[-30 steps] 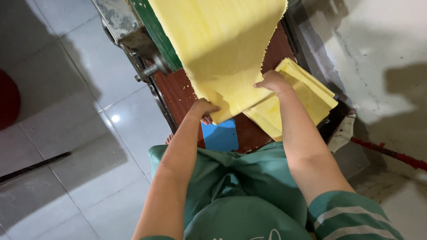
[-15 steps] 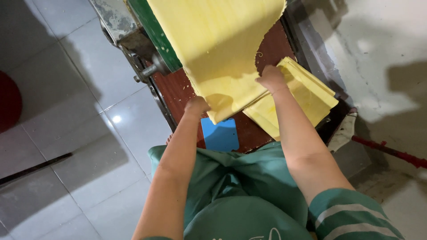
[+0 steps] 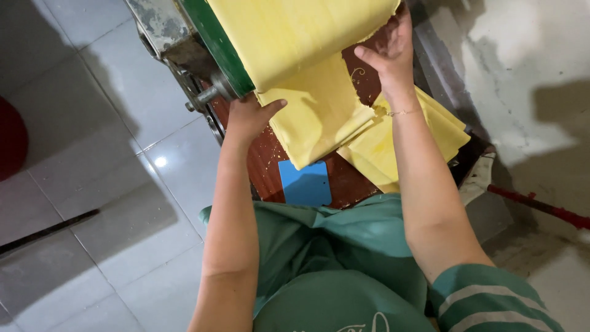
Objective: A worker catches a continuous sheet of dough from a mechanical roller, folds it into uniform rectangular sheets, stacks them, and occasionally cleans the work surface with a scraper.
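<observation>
Both hands are on a wide yellow dough sheet (image 3: 307, 37) that hangs down from a machine. Left hand (image 3: 249, 117) presses against the left edge of the sheet, just under the green edge of the machine; its thumb points to the right over the dough and the other fingers are behind the sheet, so it seems to pinch the edge, but I cannot tell how firmly. Right hand (image 3: 390, 52) is higher, at the right edge of the sheet, with the fingers spread and slightly bent, touching the torn border of the dough; it is not closed around it. A thin bracelet (image 3: 402, 112) is on this wrist.

Lower part of the sheet (image 3: 319, 123) is narrower and falls onto a stack of folded yellow sheets (image 3: 442, 132), which lies on a dark red-brown wooden surface (image 3: 350, 178). A blue flat scraper (image 3: 304, 182) lies on the same surface, just below the end of the hanging sheet and near the person's body.

Above, the green machine frame (image 3: 218, 46) has a grey metal side with a shaft (image 3: 206, 96) sticking out. Around it is a pale tiled floor (image 3: 92, 154). On the far left there is a red round object (image 3: 11, 144), and a dark stick (image 3: 46, 229) lies on the tiles. At the right a red rod (image 3: 541, 209) lies on a rough grey floor. The person wears green clothing (image 3: 344, 258) with a striped sleeve.
</observation>
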